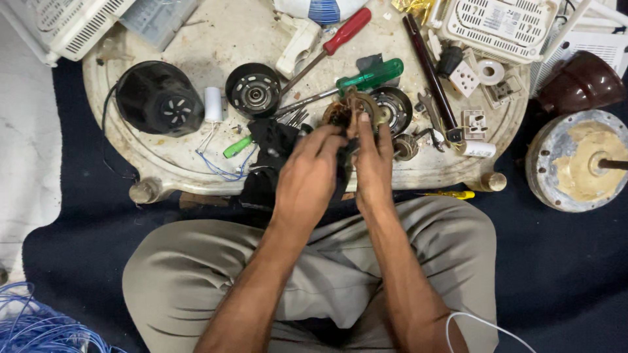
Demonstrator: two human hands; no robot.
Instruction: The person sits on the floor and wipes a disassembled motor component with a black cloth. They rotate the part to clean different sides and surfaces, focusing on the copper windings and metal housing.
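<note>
Both hands, left hand [306, 171] and right hand [373, 157], fingers closed on a small motor core [350, 110] above the low table's [196, 157] near edge; probably heavy, rigid, best gripped by its metal rim.

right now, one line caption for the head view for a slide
Both hands, left hand and right hand, hold a small motor part over a cluttered table.
</note>
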